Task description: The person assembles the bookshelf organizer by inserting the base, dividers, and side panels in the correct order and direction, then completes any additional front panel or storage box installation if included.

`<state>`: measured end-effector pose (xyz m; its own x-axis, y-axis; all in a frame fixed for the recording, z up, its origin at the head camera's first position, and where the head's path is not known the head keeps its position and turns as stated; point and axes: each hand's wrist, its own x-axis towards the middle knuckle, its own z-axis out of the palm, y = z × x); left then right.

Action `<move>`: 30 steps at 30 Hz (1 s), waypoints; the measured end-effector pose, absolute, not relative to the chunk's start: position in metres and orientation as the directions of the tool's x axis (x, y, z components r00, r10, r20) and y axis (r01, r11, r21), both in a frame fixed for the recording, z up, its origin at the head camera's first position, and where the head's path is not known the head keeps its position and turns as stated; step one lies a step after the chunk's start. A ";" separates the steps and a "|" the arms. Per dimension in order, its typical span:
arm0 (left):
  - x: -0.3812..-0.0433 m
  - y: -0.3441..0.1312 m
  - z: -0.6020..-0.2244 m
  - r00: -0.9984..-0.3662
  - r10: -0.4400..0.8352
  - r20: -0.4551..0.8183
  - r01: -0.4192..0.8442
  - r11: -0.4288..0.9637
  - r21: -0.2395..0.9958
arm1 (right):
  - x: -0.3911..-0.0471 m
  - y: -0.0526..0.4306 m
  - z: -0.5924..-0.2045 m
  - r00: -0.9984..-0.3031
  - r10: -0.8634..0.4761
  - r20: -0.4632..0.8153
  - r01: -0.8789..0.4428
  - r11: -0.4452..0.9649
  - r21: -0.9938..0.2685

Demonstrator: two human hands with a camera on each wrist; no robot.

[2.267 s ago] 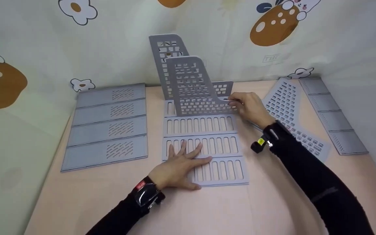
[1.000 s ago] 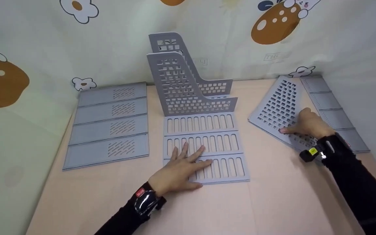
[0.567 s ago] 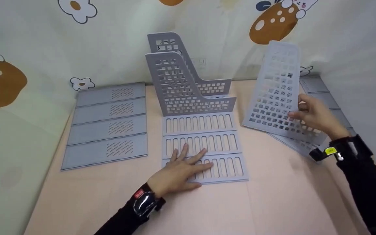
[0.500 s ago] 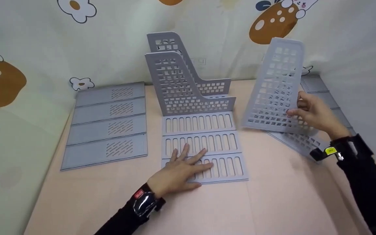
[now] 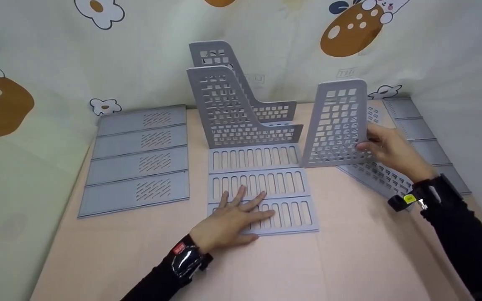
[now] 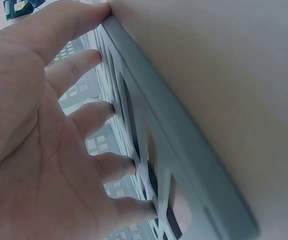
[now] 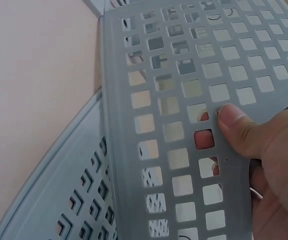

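My left hand (image 5: 230,221) lies spread, fingers straight, on the front of a grey slotted base panel (image 5: 283,198). In the left wrist view its thumb and fingertips touch the panel's edge and slats. At the base's far end stand two perforated L-shaped side panels, a front one (image 5: 201,106) and a rear one (image 5: 211,45). My right hand (image 5: 396,150) pinches another perforated side panel (image 5: 337,125) by its right edge, thumb on the near face. This panel is upright, its lower left corner beside the base's right edge; I cannot tell if they touch.
One more perforated panel (image 5: 381,179) lies flat behind and under the held one. A stack or row of slitted grey panels (image 5: 115,175) lies on the left of the table (image 5: 245,271). Narrower grey panels (image 5: 429,148) lie at far right. A patterned cloth (image 5: 291,50) hangs behind.
The front side panel now stands on the base, released by my right hand. That hand has picked up another side panel from the right, raised it upright and brought it left, lower.
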<state>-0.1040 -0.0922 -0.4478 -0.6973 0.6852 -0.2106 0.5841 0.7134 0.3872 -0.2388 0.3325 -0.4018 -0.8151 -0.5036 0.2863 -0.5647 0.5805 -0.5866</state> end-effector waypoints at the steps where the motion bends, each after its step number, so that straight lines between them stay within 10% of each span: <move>1: -0.104 -0.092 -0.448 -0.698 0.684 -0.212 0.583 0.715 0.386 | -0.239 0.332 -0.402 -0.819 -0.500 0.282 -0.560 0.588 -0.583; 30: -0.109 -0.090 -0.444 -0.661 0.717 -0.221 0.622 0.688 0.375 | -0.232 0.134 -0.418 -0.694 -0.600 0.397 -0.692 0.405 -0.598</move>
<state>-0.1095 -0.0905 -0.4442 -0.6607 0.7174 -0.2208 0.6217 0.6879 0.3745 -0.2317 0.1335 -0.4179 -0.6945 -0.6003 0.3967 -0.6918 0.4054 -0.5976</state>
